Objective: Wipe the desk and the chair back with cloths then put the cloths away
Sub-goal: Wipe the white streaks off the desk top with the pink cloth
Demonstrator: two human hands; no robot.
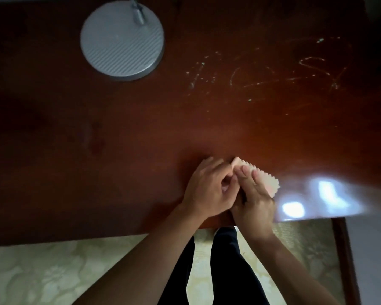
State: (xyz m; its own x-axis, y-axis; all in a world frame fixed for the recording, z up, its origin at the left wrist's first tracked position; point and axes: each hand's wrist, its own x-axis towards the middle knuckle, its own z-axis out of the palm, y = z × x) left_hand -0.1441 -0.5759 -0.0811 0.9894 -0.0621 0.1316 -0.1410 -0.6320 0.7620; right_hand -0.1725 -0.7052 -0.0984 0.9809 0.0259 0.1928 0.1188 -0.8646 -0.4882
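A dark reddish wooden desk [141, 119] fills most of the head view. Whitish smears and scratch-like marks [262, 75] run across its far right part. Near the front edge, both hands meet over a small pale pink cloth [271, 181] with a zigzag edge. My right hand [254, 201] holds the cloth, fingers laid over its top. My left hand [207, 190] sits right beside it, its curled fingers pinching the cloth's left end. Most of the cloth is hidden under the hands. No chair back can be made out.
A round grey lamp base [122, 39] with a metal stem stands at the desk's back left. Bright window reflections [317, 199] lie on the desk's front right. Below the desk edge are a pale patterned floor [53, 271] and my dark trouser legs [224, 271].
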